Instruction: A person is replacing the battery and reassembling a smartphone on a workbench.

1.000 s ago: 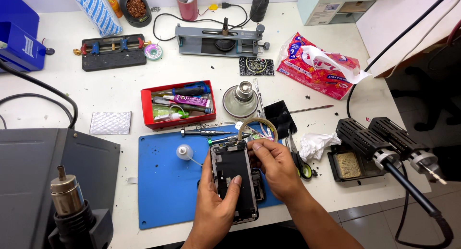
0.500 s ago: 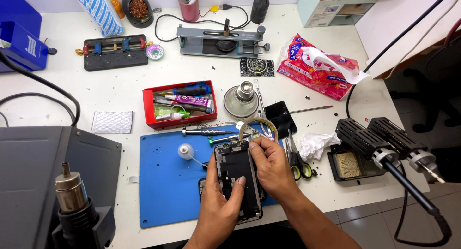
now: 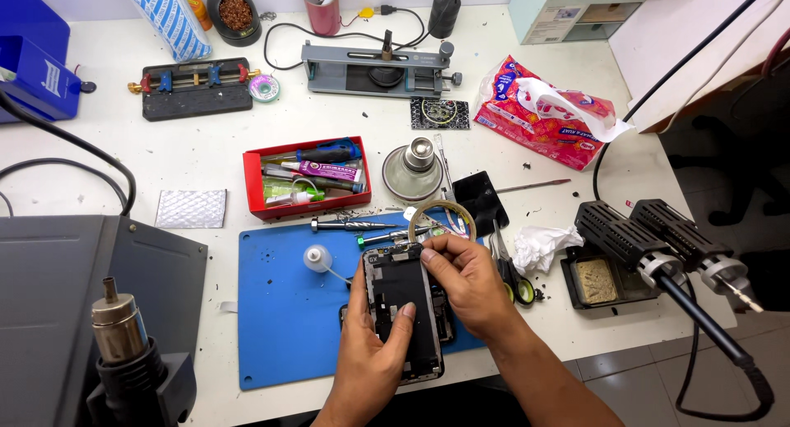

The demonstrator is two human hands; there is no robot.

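Note:
An opened black smartphone lies on the blue work mat near the table's front edge. My left hand holds it from below, thumb resting on its dark face. My right hand grips the phone's upper right side, fingertips at the top edge. A roll of clear tape sits just beyond my right hand. A small white dropper bottle lies on the mat to the left of the phone.
A red tray of tools, a screwdriver, scissors, crumpled tissue, a hot-air nozzle, a soldering iron stand, a metal clamp jig and a red snack bag surround the mat.
Both hands and the phone stay on the mat; my right hand's fingers have shifted slightly along the phone's upper edge.

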